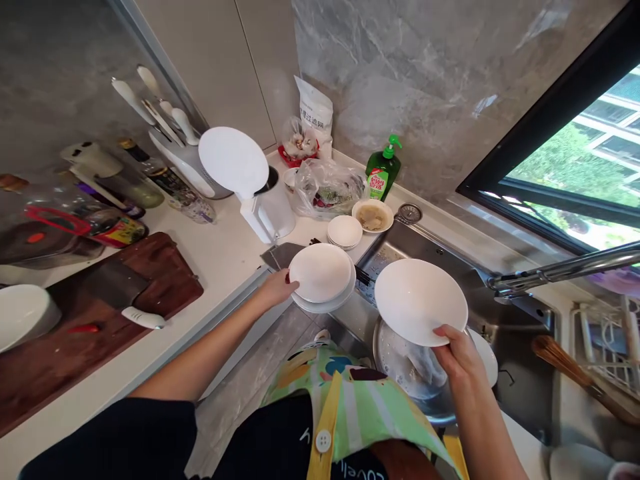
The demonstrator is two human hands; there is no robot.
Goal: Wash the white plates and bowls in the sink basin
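Plate (420, 300) in right hand (456, 357) over steel sink (530, 380) — counter (225, 233), marbled wall (370, 60), window (590, 150).

The plates (417, 300) look smooth and glossy, the sink (527, 393) shiny metal, the chopping board (110, 333) wooden.

Round white dish (419, 299) is held right of stacked white dishes (321, 272), green plastic pump bottle (383, 172) parked behind on the white worktop (225, 237).

Wht countertop (225, 243) holds brn cutting board (186, 268) far L, then dk-label btl (175, 183), wht knife block (183, 163), wht bin (280, 212). Twd back: clr plastic bag (327, 187), grn pump btl (384, 167) just beside; in front, food bowl (389, 218) & sm wht dish stack (345, 231).
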